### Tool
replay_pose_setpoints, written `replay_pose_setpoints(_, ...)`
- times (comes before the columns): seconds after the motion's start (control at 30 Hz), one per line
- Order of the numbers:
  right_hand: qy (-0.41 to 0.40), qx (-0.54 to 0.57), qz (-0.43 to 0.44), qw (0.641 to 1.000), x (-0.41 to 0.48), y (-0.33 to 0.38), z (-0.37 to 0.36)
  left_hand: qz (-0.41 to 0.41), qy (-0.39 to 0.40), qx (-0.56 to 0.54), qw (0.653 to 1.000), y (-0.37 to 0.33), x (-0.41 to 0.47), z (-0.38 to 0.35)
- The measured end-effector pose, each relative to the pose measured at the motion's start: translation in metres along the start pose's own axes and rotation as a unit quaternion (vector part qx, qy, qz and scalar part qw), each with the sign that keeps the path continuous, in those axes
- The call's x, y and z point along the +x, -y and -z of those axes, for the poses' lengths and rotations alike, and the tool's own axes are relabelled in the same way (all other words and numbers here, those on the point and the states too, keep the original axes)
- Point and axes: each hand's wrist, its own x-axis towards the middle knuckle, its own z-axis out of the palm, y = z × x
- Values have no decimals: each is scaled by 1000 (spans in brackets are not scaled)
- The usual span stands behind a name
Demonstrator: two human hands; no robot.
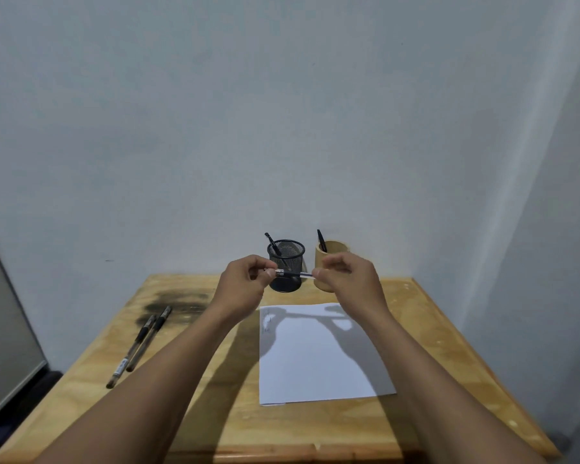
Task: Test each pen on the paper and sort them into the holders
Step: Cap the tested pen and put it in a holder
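Pen held level between both hands, above table.

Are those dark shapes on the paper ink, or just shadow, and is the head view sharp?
Head view: the dark shapes on the paper are shadows of the left hand, right hand and pen; real marks are faint scribbles at its upper left corner; wide-angle bending at the edges; hands slightly soft.
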Motion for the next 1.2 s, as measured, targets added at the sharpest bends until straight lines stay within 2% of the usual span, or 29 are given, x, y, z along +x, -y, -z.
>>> replay_pose_setpoints(0.13, 94, -184, 86, 975, 5, 10, -2, -21, 14, 25, 999, -6, 7, -3)
replay_pose_setpoints(0.23, 114, -237, 122, 957, 11, 13, -8, -20, 11, 6, 1000, -11, 11, -9)
replay_pose_setpoints(0.33, 104, -231, 113, 961, 21, 9, -11, -4, -24, -24, 999, -12, 15, -11)
replay_pose_setpoints(0.43, 58, -188, 95, 976, 36, 9, -14, 13, -54, -6, 998, -2, 22, -13)
replay_pose_setpoints(0.6, -12, -83, 69, 994, 78, 16, -25, 49, -42, 76, 995, 32, 53, -27)
replay_pose_setpoints(0.73, -38, -61, 90, 993, 107, 20, -43, 73, -21, 94, 993, 55, 79, -39)
replay_pose_setpoints(0.9, -14, -127, 85, 988, 128, 11, -66, 61, -9, 66, 996, 79, 95, -49)
replay_pose_setpoints(1.03, 24, -197, 32, 980, 134, -3, -80, 48, -5, 19, 999, 85, 97, -51)
replay_pose_setpoints(1.2, 6, -225, 18, 974, 135, -12, -85, 44, 0, 22, 999, 87, 98, -49)
